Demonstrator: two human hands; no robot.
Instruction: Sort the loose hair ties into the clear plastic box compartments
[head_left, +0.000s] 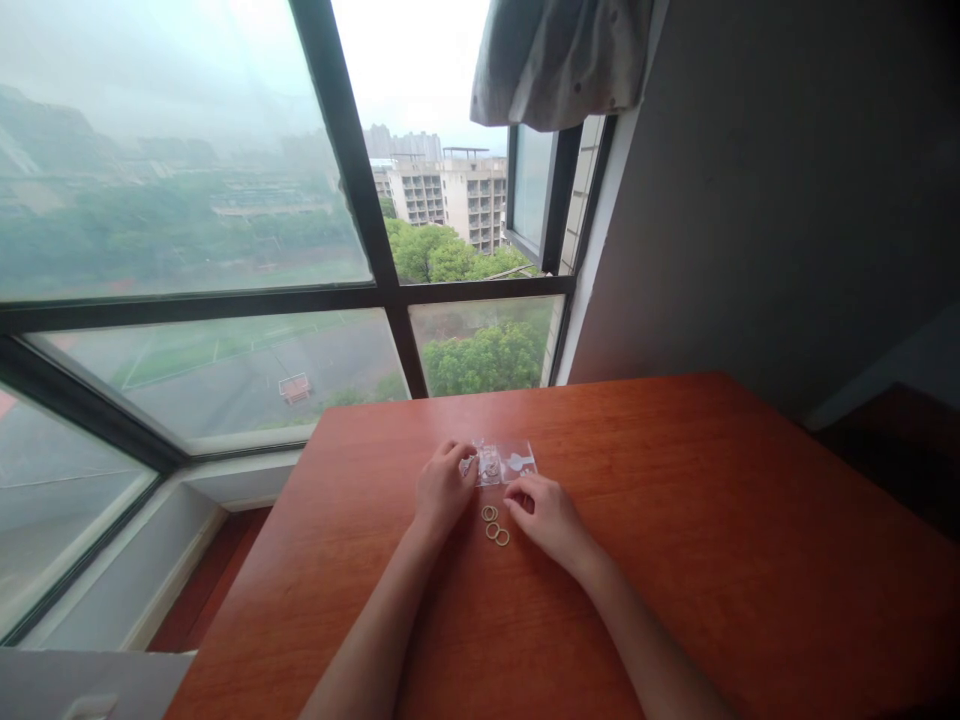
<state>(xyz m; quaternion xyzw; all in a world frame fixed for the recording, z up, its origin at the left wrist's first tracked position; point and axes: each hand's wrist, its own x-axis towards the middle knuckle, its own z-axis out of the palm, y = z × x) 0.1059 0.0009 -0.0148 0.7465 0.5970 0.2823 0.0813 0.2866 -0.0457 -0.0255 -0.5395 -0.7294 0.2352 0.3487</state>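
Note:
A small clear plastic case [519,461] lies on the table between my hands, with small shiny pieces inside that are too small to name. My left hand [445,487] curls around the case's left end, thumb and fingers on either side of it. Just below the right end of the case, my right hand [546,512] is closed, thumb and fingertips brought together; whatever they hold, if anything, is hidden. Several pale yellow-green rings [492,531] lie on the wood between my hands, some overlapping.
The reddish-brown wooden table [675,480] reaches to the windows [390,300] at the back and left. A grey curtain [559,70] hangs at the upper right, beside an outward-opened window pane [531,190]. A dark wall [735,200] stands to the right.

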